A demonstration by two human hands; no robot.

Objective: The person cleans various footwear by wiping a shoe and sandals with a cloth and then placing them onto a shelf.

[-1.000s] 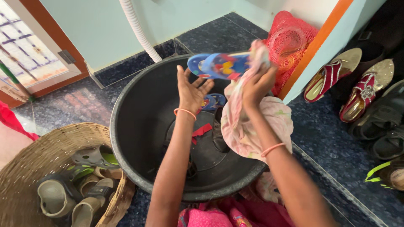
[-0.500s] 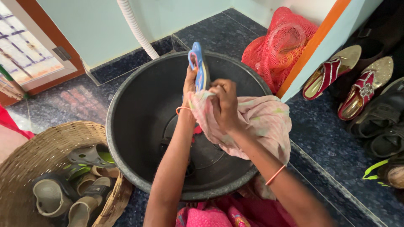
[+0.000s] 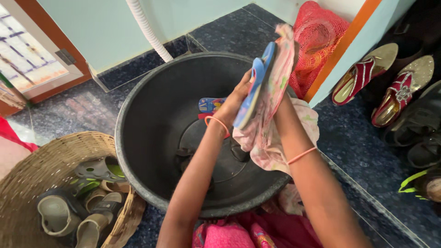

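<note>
Change: since half a sec ago the blue flip-flop (image 3: 255, 87) has swung from upright over the tub's far rim to a slant, toe up-right, and the cloth now drapes its far side instead of bunching below it.
Skirt: pink fabric (image 3: 239, 232) at bottom edge, nearest the camera — the wearer's own lap, prob. crouched at the tub.
Basket: woven basket (image 3: 27, 174) low left, w/ grey and tan sandals (image 3: 78, 202) piled inside, apart from the tub's contents.
Left hand: left hand (image 3: 232, 103) closed on the flip-flop's lower edge, fingers wrapped — holds it steady over the tub so the other side can be rubbed.
Right hand: right hand (image 3: 282, 98) mostly hidden under the pale pink cloth (image 3: 271, 128); seems to press cloth vs. sole, but its grip can't be told.
Cloth: hangs in a loose fold below both wrists, over the tub's near-right rim.
Tub: big black plastic tub (image 3: 151, 138) on the dark speckled floor; a second blue flip-flop (image 3: 210, 104) and something red lie at the bottom, past the left wrist.
Right side: red-and-gold sandals (image 3: 381, 82) and dark sandals (image 3: 425, 133) in a row on the floor — well apart from the tub.
Far: red mesh bag (image 3: 317, 41) against the orange-edged wall corner; white ribbed hose (image 3: 147, 30) runs down behind the tub.
</note>
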